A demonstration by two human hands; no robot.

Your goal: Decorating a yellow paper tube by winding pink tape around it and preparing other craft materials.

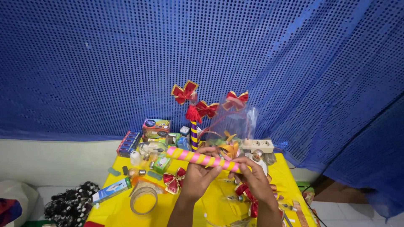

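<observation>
A blue sequinned curtain (202, 63) fills the wall behind a yellow-covered bench (118, 206). Near its back edge stands a stack of colourful small boxes (155, 129), with a flat blue-red pack (128, 143) beside it; a blue-white carton (112, 190) lies at the left edge. Over the bench's middle, left hand (198, 176) and right hand (254, 178) hold a pink-and-yellow striped tube (204, 159), fingers curled around it.

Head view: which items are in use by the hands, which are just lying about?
In hand:
- pink-and-yellow striped stick, held by left hand and right hand

Lying about:
- red bow on yellow table
- tape ring
- white power strip
- stacked small boxes
- upright purple-striped stick with bows
</observation>
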